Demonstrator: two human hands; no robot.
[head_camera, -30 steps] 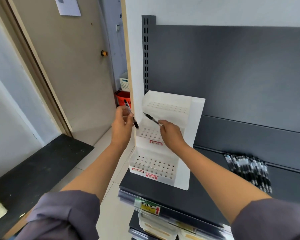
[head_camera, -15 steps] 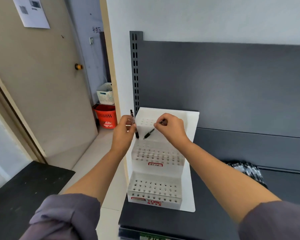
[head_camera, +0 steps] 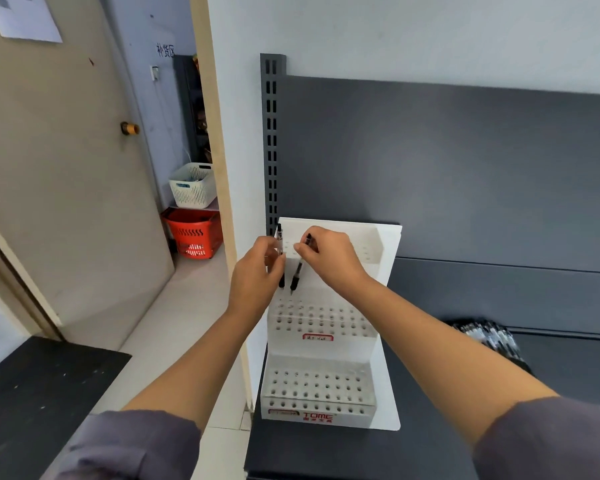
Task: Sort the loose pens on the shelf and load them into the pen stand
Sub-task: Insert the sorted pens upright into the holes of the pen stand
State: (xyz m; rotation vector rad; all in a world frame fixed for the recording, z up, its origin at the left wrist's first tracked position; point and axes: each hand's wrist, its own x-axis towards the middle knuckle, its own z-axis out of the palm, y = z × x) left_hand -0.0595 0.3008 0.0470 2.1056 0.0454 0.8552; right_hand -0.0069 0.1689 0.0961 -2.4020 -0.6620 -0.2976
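Left hand (head_camera: 253, 271) pinches one pen (head_camera: 280, 258) upright; right hand (head_camera: 329, 259) pinches another pen (head_camera: 298, 271), tip down, just right of it. Both over stand (head_camera: 317, 393) middle tier. Loose pens (head_camera: 489, 337) lie right of right forearm.

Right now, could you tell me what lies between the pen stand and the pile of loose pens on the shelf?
In the head view, only bare dark shelf lies between the pen stand and the pile of loose pens; the right forearm crosses above it.
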